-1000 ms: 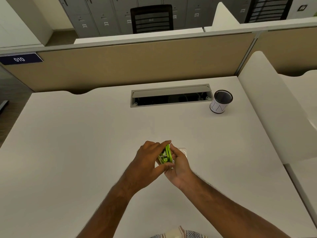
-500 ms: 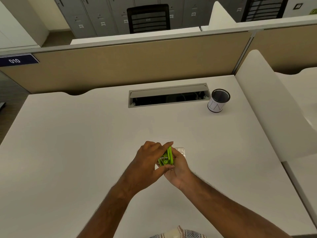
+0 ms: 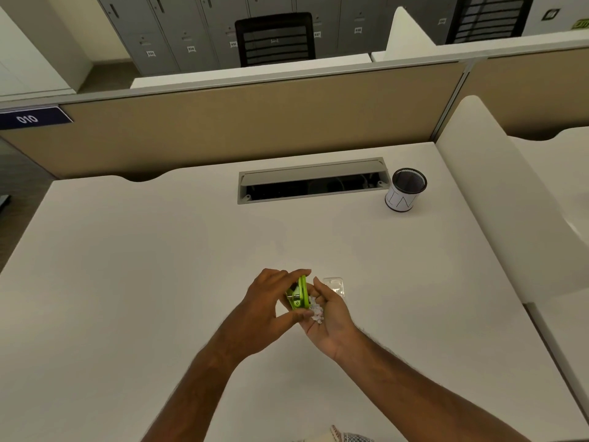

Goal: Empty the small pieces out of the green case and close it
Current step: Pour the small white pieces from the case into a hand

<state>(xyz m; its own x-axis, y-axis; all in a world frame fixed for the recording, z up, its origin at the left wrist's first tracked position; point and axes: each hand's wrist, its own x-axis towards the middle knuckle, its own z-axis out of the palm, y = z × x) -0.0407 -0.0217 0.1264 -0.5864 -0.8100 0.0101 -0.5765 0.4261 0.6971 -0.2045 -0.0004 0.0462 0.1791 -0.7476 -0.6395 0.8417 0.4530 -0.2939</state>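
Case: I see the green case (image 3: 299, 293) on edge, gripped by my left hand (image 3: 271, 301).
Pieces: small white pieces (image 3: 316, 311) at its 3 o'clock, cupped in my open right hand (image 3: 330, 311).

An open-plan office: a white desk (image 3: 159, 266) behind a tan partition (image 3: 255, 122), grey lockers (image 3: 178, 30), a black chair (image 3: 275, 38).

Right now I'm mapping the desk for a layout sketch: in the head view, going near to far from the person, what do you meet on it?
The left hand holding the green case → clear plastic tray → pen cup.
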